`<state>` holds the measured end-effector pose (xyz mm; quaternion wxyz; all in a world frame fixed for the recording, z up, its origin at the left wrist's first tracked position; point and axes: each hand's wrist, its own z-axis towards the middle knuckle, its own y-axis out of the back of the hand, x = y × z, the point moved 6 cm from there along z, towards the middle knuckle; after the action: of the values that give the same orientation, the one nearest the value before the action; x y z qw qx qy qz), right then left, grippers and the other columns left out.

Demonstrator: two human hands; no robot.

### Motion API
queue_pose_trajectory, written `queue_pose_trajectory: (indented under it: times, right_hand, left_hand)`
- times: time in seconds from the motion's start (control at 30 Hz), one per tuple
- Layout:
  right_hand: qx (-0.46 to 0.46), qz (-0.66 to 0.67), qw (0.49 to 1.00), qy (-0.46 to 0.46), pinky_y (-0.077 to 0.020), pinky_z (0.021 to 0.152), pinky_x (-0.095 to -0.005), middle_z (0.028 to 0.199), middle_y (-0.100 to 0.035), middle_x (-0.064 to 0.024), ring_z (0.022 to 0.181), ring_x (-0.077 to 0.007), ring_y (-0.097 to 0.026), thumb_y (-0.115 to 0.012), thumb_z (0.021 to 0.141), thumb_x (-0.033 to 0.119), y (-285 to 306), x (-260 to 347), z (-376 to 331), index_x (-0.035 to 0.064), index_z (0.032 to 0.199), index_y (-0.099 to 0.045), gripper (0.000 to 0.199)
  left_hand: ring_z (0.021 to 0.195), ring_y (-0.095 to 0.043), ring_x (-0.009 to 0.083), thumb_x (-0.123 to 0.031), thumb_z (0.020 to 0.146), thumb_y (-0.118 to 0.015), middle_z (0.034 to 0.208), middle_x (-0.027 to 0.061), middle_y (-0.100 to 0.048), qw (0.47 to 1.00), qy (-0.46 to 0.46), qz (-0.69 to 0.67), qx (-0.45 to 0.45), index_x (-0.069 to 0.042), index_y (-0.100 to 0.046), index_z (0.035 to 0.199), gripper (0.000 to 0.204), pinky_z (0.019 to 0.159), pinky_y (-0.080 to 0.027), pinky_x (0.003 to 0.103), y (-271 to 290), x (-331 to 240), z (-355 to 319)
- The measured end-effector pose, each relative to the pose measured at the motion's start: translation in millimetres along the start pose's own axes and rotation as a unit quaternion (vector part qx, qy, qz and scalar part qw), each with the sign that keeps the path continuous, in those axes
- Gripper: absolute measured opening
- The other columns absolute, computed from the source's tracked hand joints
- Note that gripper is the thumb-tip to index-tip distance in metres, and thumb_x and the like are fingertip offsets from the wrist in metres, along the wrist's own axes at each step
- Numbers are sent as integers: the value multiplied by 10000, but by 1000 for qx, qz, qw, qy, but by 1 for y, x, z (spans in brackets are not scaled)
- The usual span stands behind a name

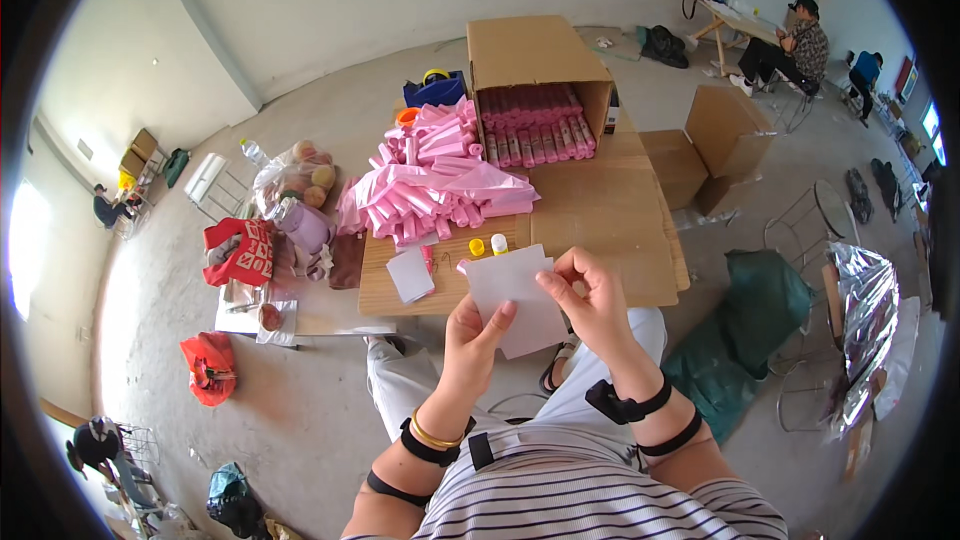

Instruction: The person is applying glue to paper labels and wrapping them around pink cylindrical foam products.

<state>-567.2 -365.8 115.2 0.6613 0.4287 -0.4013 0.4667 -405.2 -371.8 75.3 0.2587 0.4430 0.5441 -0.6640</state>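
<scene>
Over the near edge of the wooden table I hold a few pale paper sheets [512,290], slightly fanned out. My left hand [474,340] pinches their lower left side between thumb and fingers. Higher up, my right hand [588,298] is closed on their upper right edge. Just beyond the sheets stand a small yellow cap [476,247] and a white glue-stick-like tube [499,243]. Another pale sheet [410,276] lies to the left, beside a small pink piece. Behind these is a heap of pink rolls [440,180], partly wrapped in pink film.
An open cardboard box [535,55] with rows of pink rolls stands at the table's back, near a blue tape dispenser [435,90]. Bags of fruit and a red bag [238,252] sit left. On the right floor are open cartons [725,130] and a green sack [750,325]. People sit farther off.
</scene>
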Motion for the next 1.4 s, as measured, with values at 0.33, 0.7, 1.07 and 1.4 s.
queue_pose_trajectory:
  times: [0.33, 0.7, 1.07, 1.4]
  right_hand:
    - [-64, -11, 996, 63, -469, 672, -272, 772, -616, -55, 692, -140, -566, -683, 862, 89, 3, 23, -8, 3, 945, -623, 134]
    - [-89, -76, 979, 168, -479, 683, -296, 836, -621, -84, 712, -189, -593, -663, 861, 42, 5, 40, -11, 9, 980, -633, 127]
    - [-96, -133, 968, 192, -459, 663, -288, 796, -585, -53, 711, -185, -552, -668, 847, 19, 1, 46, -15, 55, 1007, -689, 165]
    - [-81, -93, 980, 158, -448, 765, -312, 902, -561, -84, 813, -206, -557, -734, 817, 102, -3, 38, -12, 10, 802, -594, 169]
  left_hand:
    - [1035, -593, 112, -62, 929, -614, 1140, 54, -634, 999, -19, 17, 35, -17, -530, 1216, 303, 908, -459, 271, -10, -9, -6]
    - [1060, -590, 128, -48, 931, -596, 1162, 62, -626, 997, -51, 34, 42, -7, -497, 1267, 352, 913, -461, 281, -11, -21, -6]
    - [1101, -563, 140, -65, 944, -588, 1192, 73, -603, 997, -43, 39, 53, 13, -459, 1298, 385, 952, -433, 290, -5, -21, -4]
    - [1050, -591, 129, -89, 924, -629, 1165, 74, -625, 997, -48, 33, 40, -3, -490, 1265, 378, 911, -465, 282, -7, -22, -3]
